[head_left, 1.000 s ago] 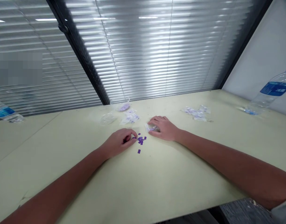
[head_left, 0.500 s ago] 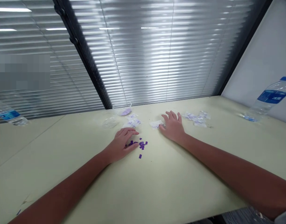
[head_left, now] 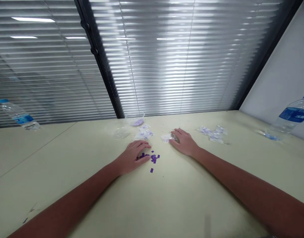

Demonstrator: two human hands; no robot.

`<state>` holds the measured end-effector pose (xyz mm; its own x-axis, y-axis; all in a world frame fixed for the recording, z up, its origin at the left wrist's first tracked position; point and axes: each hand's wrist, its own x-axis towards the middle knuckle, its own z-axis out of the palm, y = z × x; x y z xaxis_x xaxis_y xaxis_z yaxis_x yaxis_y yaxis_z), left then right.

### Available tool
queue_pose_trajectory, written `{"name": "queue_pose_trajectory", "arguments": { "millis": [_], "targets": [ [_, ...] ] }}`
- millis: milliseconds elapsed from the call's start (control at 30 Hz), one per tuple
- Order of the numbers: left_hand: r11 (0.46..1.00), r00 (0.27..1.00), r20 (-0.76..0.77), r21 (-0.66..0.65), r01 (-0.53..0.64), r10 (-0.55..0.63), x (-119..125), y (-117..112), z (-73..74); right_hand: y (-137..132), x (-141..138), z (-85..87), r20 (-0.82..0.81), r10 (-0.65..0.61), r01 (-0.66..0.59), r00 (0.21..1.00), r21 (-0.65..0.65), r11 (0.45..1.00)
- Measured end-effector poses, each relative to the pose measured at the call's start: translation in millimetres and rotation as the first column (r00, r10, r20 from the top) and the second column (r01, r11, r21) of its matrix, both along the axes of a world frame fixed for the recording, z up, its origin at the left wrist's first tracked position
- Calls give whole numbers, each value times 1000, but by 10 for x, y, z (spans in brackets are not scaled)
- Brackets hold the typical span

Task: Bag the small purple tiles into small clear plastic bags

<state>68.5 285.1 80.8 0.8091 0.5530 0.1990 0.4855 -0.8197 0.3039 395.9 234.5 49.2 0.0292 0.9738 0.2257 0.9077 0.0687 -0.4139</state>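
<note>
Small dark purple square pieces (head_left: 154, 158) lie scattered on the pale table (head_left: 152, 201). My left hand (head_left: 132, 158) rests palm down at their left, thumb and fingers apart and curved around part of the pile, hiding some pieces. To the right, my right hand (head_left: 184, 142) lies low over the table with its thumb apart from its fingers. Its fingertips are at a small whitish clear packet (head_left: 166, 138), partly covered by the hand. Whether the fingers press on it cannot be told.
Behind my left hand are a pile of whitish-lilac packets (head_left: 145, 133), a clear round lid-like piece (head_left: 121, 133) and a clear container with lilac bits (head_left: 137, 122). More packets (head_left: 213, 133) lie right. Water bottles stand left (head_left: 22, 117) and right (head_left: 292, 115). Blinds rise behind.
My right hand's raised, spread fingers have lowered and drawn together over the whitish packet. My left hand stays beside the purple pieces. The view has shifted, showing more of the left bottle.
</note>
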Motion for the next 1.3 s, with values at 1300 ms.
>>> {"name": "queue_pose_trajectory", "arguments": {
  "millis": [1300],
  "targets": [
    [996, 991, 96, 21, 87, -88, 163, -256, 99, 15, -173, -5, 46, 190, -195, 981, 163, 967]
  ]
}}
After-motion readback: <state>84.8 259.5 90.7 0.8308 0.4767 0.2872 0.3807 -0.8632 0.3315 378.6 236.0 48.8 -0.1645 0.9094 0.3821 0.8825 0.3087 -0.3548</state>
